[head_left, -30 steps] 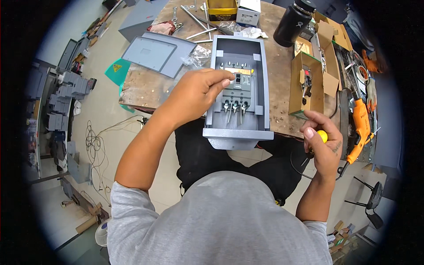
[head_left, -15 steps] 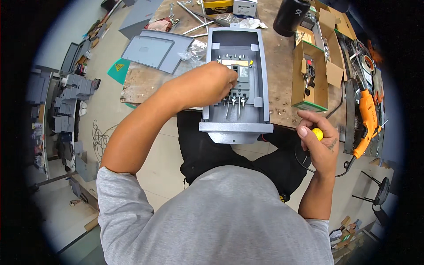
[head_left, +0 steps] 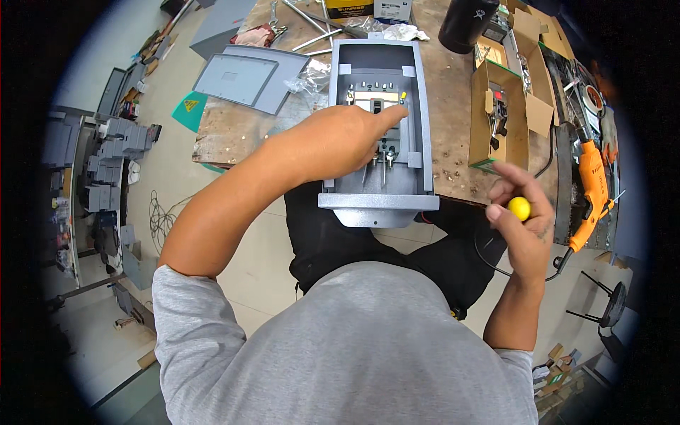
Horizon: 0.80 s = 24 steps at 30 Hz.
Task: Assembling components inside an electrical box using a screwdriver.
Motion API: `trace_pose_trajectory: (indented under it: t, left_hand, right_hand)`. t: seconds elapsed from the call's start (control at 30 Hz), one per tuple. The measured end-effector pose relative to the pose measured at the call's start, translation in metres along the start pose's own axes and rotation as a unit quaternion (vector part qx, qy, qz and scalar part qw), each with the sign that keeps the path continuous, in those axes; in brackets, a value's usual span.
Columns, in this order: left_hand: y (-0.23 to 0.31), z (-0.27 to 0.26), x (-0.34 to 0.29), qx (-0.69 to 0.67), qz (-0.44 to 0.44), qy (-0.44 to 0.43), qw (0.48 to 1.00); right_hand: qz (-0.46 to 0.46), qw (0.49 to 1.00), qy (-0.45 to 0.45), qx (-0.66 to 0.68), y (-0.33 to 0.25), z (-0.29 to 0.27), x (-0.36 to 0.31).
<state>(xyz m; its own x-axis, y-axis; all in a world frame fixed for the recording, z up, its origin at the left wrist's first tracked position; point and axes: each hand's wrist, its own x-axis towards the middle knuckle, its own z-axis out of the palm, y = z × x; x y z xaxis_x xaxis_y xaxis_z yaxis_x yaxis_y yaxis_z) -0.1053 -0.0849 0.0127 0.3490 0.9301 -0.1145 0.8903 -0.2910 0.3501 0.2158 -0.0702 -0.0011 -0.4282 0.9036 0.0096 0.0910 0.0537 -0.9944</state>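
Observation:
A grey metal enclosure [head_left: 380, 205] lies on the wooden bench with its inside facing up. Mounted in it is a circuit breaker [head_left: 394, 132], with bolts along its far and near ends. My left hand [head_left: 347, 134] reaches across the breaker, index finger stretched toward its right side near a small yellow-tipped piece [head_left: 404, 95]. The thumb is apart from that finger; the other fingers are curled and partly hidden. Right of the enclosure, my right hand [head_left: 528, 234] holds a yellow round-ended thing [head_left: 519, 208] between thumb and fingers; the rest of it is hidden in the palm.
Grey cover plates [head_left: 241, 81] and a plastic bag [head_left: 309, 79] lie left of the enclosure. On the right are an open cardboard box [head_left: 482, 117] with a device inside, a black bottle [head_left: 464, 27] and an orange power tool [head_left: 589, 188] with a cable. Metal rods [head_left: 316, 41] lie at the back.
My left hand has shifted slightly right over the breaker, its index finger now stretched out. My right hand has moved a little right, its fingers loosened, showing more of the yellow thing.

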Motion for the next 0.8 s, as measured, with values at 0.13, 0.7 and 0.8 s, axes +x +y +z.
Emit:
trace_pose_trajectory:
  t: [0.13,0.7,0.8]
  left_hand:
    - [0.009,-0.003,0.001,0.061,-0.031,-0.027,0.997]
    - [0.002,0.008,0.012,0.023,0.114,0.13,0.985]
    - [0.006,0.01,0.014,-0.006,0.124,0.114,0.986]
  right_hand:
    - [-0.072,0.997,0.008,-0.026,-0.033,-0.009,0.005]
    - [-0.371,0.923,0.046,0.092,-0.062,0.021,0.042]
    - [-0.369,0.923,0.064,0.088,-0.064,-0.002,0.03]
